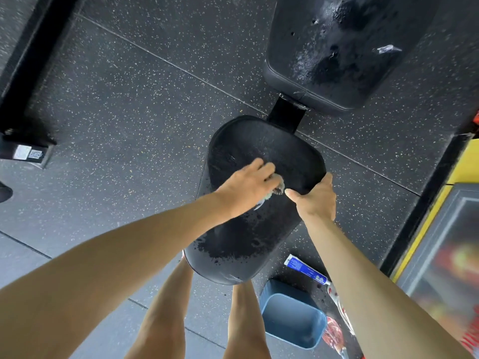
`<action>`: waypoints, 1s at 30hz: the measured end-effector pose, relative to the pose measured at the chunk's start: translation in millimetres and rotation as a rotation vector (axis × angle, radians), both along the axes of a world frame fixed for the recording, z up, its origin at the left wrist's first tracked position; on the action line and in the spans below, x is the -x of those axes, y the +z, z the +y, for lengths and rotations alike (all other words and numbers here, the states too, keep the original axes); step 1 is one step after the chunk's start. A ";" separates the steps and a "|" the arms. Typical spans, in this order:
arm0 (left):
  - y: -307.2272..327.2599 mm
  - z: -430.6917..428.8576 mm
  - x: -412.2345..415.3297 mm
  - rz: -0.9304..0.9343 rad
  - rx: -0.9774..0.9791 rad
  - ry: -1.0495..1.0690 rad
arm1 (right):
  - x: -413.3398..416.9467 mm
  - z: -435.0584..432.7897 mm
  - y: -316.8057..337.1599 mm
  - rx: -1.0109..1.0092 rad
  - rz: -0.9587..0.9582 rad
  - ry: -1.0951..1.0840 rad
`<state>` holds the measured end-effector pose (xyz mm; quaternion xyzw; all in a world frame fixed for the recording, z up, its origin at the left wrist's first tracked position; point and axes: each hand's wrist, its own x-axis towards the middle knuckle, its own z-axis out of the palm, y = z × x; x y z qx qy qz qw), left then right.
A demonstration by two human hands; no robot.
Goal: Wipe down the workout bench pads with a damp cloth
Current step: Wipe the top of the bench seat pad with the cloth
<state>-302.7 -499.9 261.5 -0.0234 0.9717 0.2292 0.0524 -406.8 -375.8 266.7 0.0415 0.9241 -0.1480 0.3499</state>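
step in hand: wiping the seat pad (pixel 259 141); judged mid-task, as droplets lie on its near half and the far half looks smeared.
left hand (pixel 246 186): bears down on the cloth (pixel 278 189) near the middle of the seat pad, fingers curled over it and bunched together.
right hand (pixel 317 203): steadies the pad at its right edge, thumb laid on top, fingers wrapped over the rim and out of sight; clamped on the pad.
cloth: small, pale, crumpled wad, mostly hidden under the left hand, lying on the pad top just beside the right thumb.
seat pad: black padded vinyl, rounded corners, wider at the near end; fine-grain surface with a wet sheen.
back pad (pixel 337 60): same black vinyl, well apart at upper right, patchy with wet marks and a pale scrap or scuff; it likely needs a pass.
bracket (pixel 286 116): flat black metal between the two pads.
next move: judged to call for firm strokes toward the near end to gather the droplets, then a shift to the back pad.
risk: the wet vinyl may be slick under the bracing hand.
floor (pixel 145 104): dark speckled rubber tiles with visible seams.
nearby: a blue plastic tub (pixel 293 317) and a blue-and-white tube (pixel 305 269) on the floor at the right.
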 end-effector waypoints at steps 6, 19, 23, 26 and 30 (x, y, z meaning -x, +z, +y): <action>-6.3 -21.1 11.0 -0.016 0.003 0.568 | 0.7 15.6 8.8 0.133 -0.062 -0.098; 4.9 39.2 41.5 -0.131 -0.052 0.126 | 2.4 47.4 -34.2 0.324 -0.060 -0.421; 3.1 30.8 50.8 -0.037 0.020 -0.193 | 1.3 49.6 -31.2 0.364 -0.112 -0.483; 1.9 28.1 64.8 -0.135 0.014 0.317 | 0.8 53.1 -23.4 0.374 -0.153 -0.493; 2.9 55.5 58.2 0.027 -0.030 -0.270 | 2.8 56.1 -16.1 0.401 -0.194 -0.519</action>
